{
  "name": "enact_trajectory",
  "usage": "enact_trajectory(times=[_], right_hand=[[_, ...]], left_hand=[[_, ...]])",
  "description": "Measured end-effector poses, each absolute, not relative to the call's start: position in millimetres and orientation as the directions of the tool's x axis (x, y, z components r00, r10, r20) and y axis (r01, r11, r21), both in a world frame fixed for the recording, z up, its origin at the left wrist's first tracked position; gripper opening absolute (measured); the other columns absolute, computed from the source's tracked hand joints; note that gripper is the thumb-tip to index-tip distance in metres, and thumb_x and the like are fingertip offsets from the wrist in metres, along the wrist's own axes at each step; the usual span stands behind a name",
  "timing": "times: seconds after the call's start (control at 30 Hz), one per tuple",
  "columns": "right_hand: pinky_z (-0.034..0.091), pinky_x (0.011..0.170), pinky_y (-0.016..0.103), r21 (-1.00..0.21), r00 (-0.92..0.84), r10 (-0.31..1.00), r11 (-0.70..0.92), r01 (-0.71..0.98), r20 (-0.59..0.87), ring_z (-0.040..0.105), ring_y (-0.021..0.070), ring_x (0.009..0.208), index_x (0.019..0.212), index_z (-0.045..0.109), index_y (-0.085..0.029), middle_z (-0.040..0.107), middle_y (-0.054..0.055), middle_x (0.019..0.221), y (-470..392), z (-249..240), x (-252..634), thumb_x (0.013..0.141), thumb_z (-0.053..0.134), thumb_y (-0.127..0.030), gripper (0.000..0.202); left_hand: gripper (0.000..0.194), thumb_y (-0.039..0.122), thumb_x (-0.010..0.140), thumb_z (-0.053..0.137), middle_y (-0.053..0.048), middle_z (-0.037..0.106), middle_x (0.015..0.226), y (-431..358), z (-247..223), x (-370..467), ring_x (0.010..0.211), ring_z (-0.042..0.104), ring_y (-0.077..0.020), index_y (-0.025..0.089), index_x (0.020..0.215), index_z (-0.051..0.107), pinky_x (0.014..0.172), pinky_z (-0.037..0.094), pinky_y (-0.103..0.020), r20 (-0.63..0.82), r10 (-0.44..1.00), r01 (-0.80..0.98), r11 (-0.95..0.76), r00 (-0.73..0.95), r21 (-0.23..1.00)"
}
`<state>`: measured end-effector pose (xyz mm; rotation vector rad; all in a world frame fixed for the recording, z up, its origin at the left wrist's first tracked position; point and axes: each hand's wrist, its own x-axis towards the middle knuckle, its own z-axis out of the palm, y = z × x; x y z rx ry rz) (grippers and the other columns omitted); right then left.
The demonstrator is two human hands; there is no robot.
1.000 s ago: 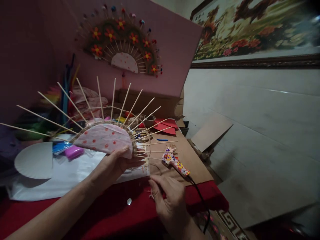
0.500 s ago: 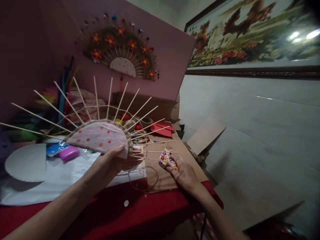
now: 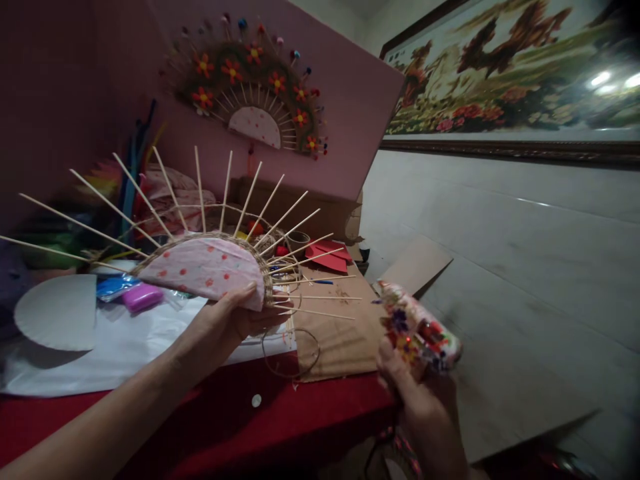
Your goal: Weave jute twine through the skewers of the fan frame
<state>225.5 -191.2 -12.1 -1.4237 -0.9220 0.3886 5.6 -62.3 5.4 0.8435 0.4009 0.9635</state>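
Observation:
My left hand [image 3: 245, 310] grips the lower right corner of a half-round fan frame [image 3: 205, 270]. Pink fabric with red dots covers its middle, twine is woven round the curved edge, and thin wooden sticks radiate outward. A loop of twine [image 3: 291, 353] hangs below it. Off the table's right edge, my right hand [image 3: 420, 400] is wrapped around a glue gun [image 3: 420, 330] with a flower-patterned body, raised and slightly blurred. Its nozzle end points up and left, apart from the fan frame, and a small red light shows on its side.
A cardboard sheet [image 3: 345, 340] and white paper [image 3: 125, 360] lie on the red tablecloth [image 3: 210, 427]. Left are a white half-disc [image 3: 57, 313] and a purple packet [image 3: 143, 298]. Red paper [image 3: 327, 257] lies behind. A finished flowered fan [image 3: 255, 127] is on the pink board [image 3: 345, 100].
My right hand has lifted the glue gun off the cardboard and brought it right and nearer to me. My left hand still holds the fan frame in nearly the same place.

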Motion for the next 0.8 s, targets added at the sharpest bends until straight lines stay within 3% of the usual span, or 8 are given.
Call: enact_trajectory(times=[0.07,0.17,0.27,0.53,0.63,0.8], right_hand=[[0.05,0.061,0.03,-0.961,0.525,0.823,0.09,0.26,0.22,0.065,0.0235,0.074,0.097,0.067,-0.017,0.071,0.01,0.09,-205.8,-6.0,203.3,0.069,0.07,-0.043,0.039],[0.051,0.069,0.035,-0.969,0.486,0.857,0.059,0.24,0.173,0.065,0.025,0.079,0.092,0.069,-0.021,0.071,0.007,0.086,-217.1,-7.7,182.3,0.067,0.071,-0.044,0.034],[0.052,0.065,0.034,-0.984,0.529,0.844,-0.012,0.179,0.086,0.065,0.0243,0.075,0.088,0.069,-0.022,0.071,0.006,0.08,-216.6,-19.0,174.3,0.064,0.074,-0.044,0.033],[0.041,0.042,0.024,-0.999,0.443,0.895,0.036,0.023,0.042,0.054,0.0155,0.053,0.076,0.067,-0.017,0.059,0.002,0.059,-202.3,-35.0,162.9,0.064,0.074,-0.046,0.032],[0.04,0.042,0.024,-0.999,0.459,0.887,0.029,0.04,0.044,0.05,0.014,0.049,0.073,0.066,-0.018,0.056,0.0,0.057,-202.2,-42.0,161.1,0.065,0.073,-0.047,0.03],[0.044,0.051,0.026,-0.997,0.5,0.863,0.045,0.066,0.072,0.054,0.0174,0.061,0.08,0.067,-0.018,0.059,0.003,0.066,-199.9,-54.6,156.8,0.064,0.074,-0.047,0.034]], left_hand=[[0.027,0.024,0.085,0.046,-0.02,0.071,0.093,-62.8,6.3,5.7,0.09,0.066,-0.0323,0.007,0.082,0.066,0.091,0.043,-0.051,0.058,0.852,-0.558,0.288,0.521,0.778],[0.026,0.024,0.084,0.047,-0.019,0.072,0.089,-63.6,7.9,5.8,0.087,0.067,-0.0317,0.007,0.081,0.067,0.089,0.045,-0.049,0.053,0.859,-0.561,0.284,0.509,0.777],[0.024,0.024,0.083,0.049,-0.019,0.072,0.089,-64.3,8.3,5.5,0.087,0.067,-0.0316,0.008,0.078,0.067,0.089,0.046,-0.049,0.062,0.862,-0.57,0.277,0.503,0.773],[0.027,0.028,0.085,0.048,-0.018,0.071,0.096,-65.2,6.1,4.9,0.091,0.066,-0.0312,0.009,0.084,0.067,0.092,0.044,-0.049,0.066,0.852,-0.548,0.273,0.519,0.79],[0.028,0.028,0.085,0.048,-0.019,0.071,0.095,-64.7,6.2,5.4,0.09,0.066,-0.0315,0.008,0.089,0.067,0.09,0.045,-0.048,0.075,0.853,-0.548,0.262,0.516,0.794],[0.033,0.028,0.086,0.046,-0.02,0.07,0.095,-64.5,6.0,6.6,0.091,0.066,-0.0308,0.005,0.09,0.069,0.09,0.046,-0.045,0.103,0.831,-0.54,0.255,0.546,0.802]])
